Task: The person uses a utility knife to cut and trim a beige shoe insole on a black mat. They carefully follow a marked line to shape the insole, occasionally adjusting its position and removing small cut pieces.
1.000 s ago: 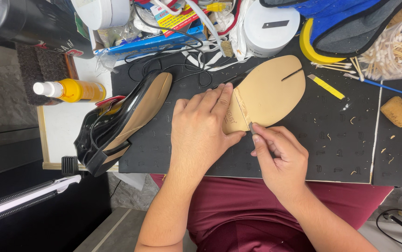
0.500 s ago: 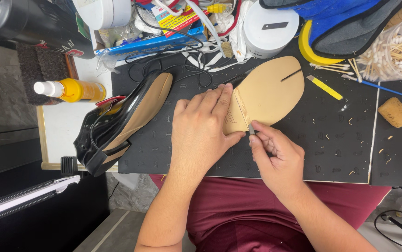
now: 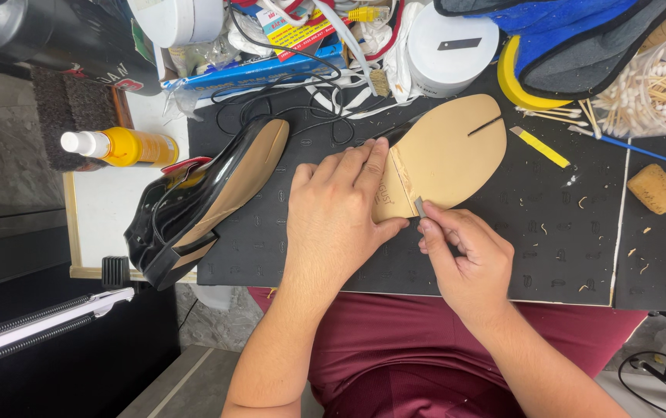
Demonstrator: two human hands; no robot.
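A tan sole (image 3: 445,151) is pinned flat on the black counter (image 3: 565,232) by the left hand (image 3: 333,213). The right hand (image 3: 464,259), fingers pinched on a small blade (image 3: 420,207), has been drawn nearer along the sole's edge.

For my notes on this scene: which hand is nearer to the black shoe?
Left. The left hand presses on the tan sole, just right of the black shoe. The right hand holds a small blade farther right.

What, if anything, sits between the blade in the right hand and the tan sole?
Nothing visible. The right hand pinches a small blade whose tip meets the tan sole at its near edge; the left hand presses flat on the sole, beside the blade.
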